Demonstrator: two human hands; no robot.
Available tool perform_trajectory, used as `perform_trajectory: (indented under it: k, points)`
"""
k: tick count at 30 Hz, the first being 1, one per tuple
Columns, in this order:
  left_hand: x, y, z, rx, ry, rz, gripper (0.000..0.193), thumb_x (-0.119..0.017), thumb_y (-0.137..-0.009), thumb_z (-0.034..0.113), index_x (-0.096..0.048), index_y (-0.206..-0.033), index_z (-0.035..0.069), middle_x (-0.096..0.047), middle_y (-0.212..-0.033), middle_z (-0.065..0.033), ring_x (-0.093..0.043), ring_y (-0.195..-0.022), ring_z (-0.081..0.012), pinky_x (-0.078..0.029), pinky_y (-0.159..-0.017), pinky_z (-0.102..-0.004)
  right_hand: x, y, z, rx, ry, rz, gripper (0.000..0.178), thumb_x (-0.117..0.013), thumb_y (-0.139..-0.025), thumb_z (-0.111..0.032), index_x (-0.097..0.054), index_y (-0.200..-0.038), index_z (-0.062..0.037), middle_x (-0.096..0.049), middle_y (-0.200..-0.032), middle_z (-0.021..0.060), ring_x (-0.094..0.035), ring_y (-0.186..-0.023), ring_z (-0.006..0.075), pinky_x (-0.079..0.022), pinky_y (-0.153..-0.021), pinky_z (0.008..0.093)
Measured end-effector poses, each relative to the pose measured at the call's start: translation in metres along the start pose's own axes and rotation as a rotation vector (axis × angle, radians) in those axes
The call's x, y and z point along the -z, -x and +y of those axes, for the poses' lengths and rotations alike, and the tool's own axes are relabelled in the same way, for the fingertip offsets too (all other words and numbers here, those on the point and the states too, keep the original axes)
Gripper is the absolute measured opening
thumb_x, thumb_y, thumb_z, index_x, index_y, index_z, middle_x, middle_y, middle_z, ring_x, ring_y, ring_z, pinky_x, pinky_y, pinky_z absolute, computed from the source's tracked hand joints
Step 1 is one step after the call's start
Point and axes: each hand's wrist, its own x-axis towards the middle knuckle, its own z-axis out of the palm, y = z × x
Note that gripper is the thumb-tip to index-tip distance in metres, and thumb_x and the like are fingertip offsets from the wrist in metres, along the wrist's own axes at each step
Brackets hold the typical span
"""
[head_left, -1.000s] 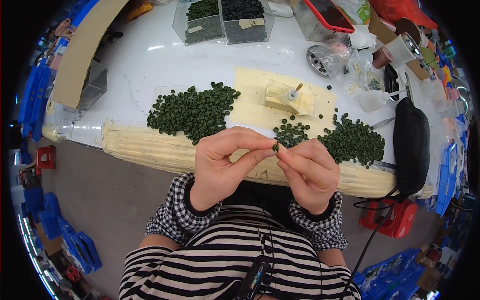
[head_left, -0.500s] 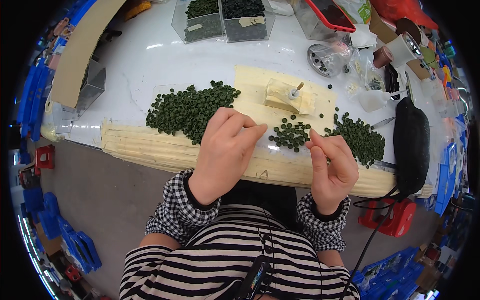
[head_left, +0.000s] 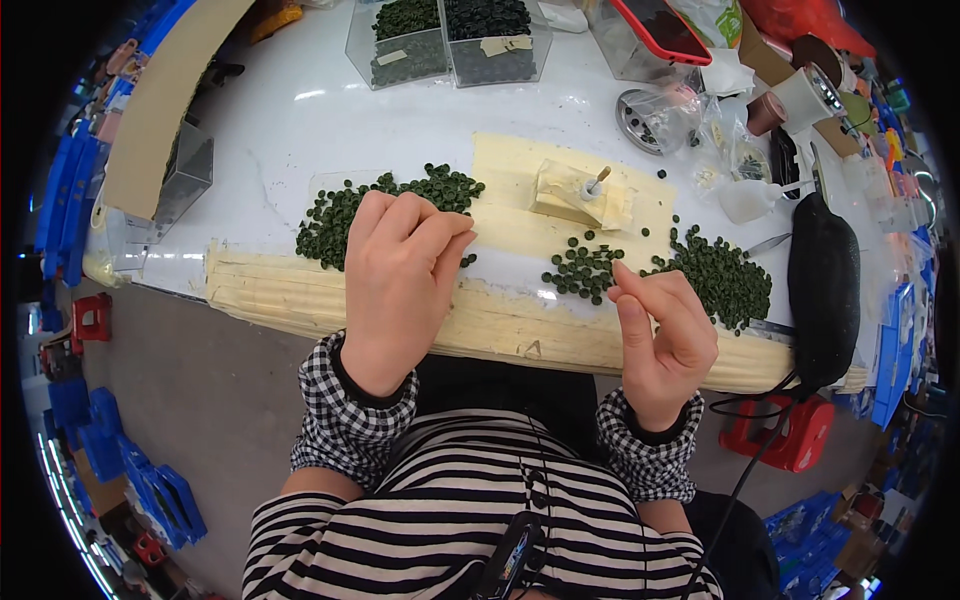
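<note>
Over the right edge of a large heap of small dark green round caps [head_left: 335, 215] hovers my left hand [head_left: 400, 275], closed, thumb and forefinger drawn together; whatever sits between them is hidden. My right hand [head_left: 665, 335] is also pinched, beside a small loose cluster of green caps [head_left: 582, 272]. Anything in its fingertips is too small to make out. Beyond that cluster stands a tape-wrapped block [head_left: 570, 193] with a short peg in a white ring on top. Another heap of green caps [head_left: 722, 278] lies to the right of my right hand.
Clear bins [head_left: 410, 65] of green and black pieces stand at the back. A red-framed phone [head_left: 665, 30], a round metal dish [head_left: 640, 120] and a white squeeze bottle [head_left: 748, 200] are at right. A black padded object [head_left: 822, 290] with cables borders the table's padded front edge [head_left: 290, 285].
My left hand has moved left, away from the small cluster and onto the big heap's right side. My right hand has stayed nearly still, still pinched.
</note>
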Motion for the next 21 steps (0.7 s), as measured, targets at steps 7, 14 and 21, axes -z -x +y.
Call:
perform_trajectory:
  k: [7,14,21]
  points:
    - [0.004,0.006,0.001,0.005,0.025,-0.184,0.013,-0.076,-0.071,0.003,-0.067,-0.081,0.003,-0.054,-0.076,-0.0041,-0.047,-0.077,-0.0237,-0.042,-0.067,-0.0345,-0.001,-0.012,-0.004,0.001,0.059,0.033,0.023,-0.070,-0.078,0.006,-0.073,-0.100,0.0018,-0.064,-0.076,0.0090,-0.057,-0.067,0.0175,-0.044,-0.063,0.0261]
    - [0.005,0.003,0.002,0.179,0.321,-0.077,0.011,-0.072,-0.078,-0.002,-0.069,-0.087,0.002,-0.064,-0.076,-0.0074,-0.056,-0.064,-0.0166,-0.045,-0.055,-0.0269,-0.003,-0.055,0.005,0.080,0.365,0.044,0.015,-0.071,-0.079,0.000,-0.070,-0.095,-0.0023,-0.065,-0.083,0.0088,-0.059,-0.075,0.0237,-0.047,-0.067,0.0316]
    - [0.006,0.006,0.002,0.453,1.110,-0.105,0.018,-0.069,-0.082,-0.008,-0.068,-0.099,-0.002,-0.070,-0.095,-0.0098,-0.064,-0.081,-0.0099,-0.052,-0.074,-0.0221,-0.017,-0.075,0.016,0.084,0.395,-0.068,0.009,-0.072,-0.078,-0.007,-0.067,-0.085,-0.0029,-0.062,-0.084,0.0081,-0.057,-0.081,0.0267,-0.046,-0.071,0.0354]
